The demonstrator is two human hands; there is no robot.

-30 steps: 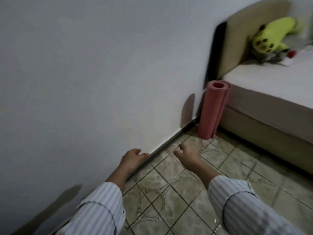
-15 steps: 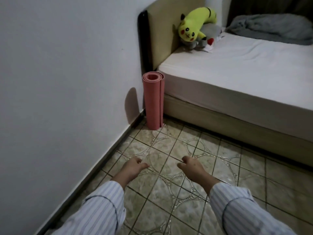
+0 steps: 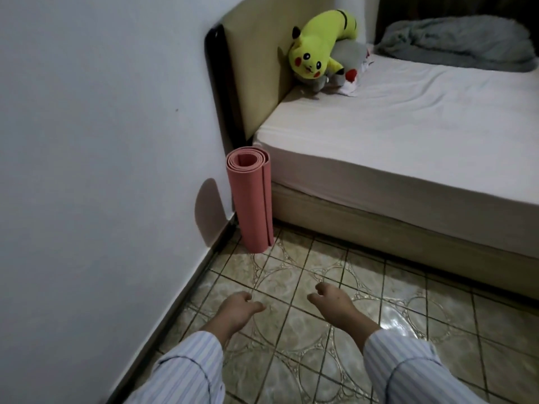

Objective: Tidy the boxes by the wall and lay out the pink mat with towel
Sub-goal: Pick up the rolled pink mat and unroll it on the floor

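Note:
A rolled pink mat (image 3: 251,199) stands upright on the tiled floor in the corner between the white wall and the bed. My left hand (image 3: 237,309) and my right hand (image 3: 332,301) hang over the floor well short of the mat, both with fingers loosely curled and holding nothing. Striped sleeves cover both forearms. No boxes and no towel are in view.
A bed (image 3: 408,135) with a pale sheet fills the right side, its beige headboard (image 3: 256,68) against the wall. A yellow plush toy (image 3: 315,51) and a grey blanket (image 3: 458,42) lie on it. The white wall (image 3: 102,141) runs along the left.
The view has swung right and away from the wall, bringing the mat and bed closer. Both hands have come off the wall's base and now hover over the tiles.

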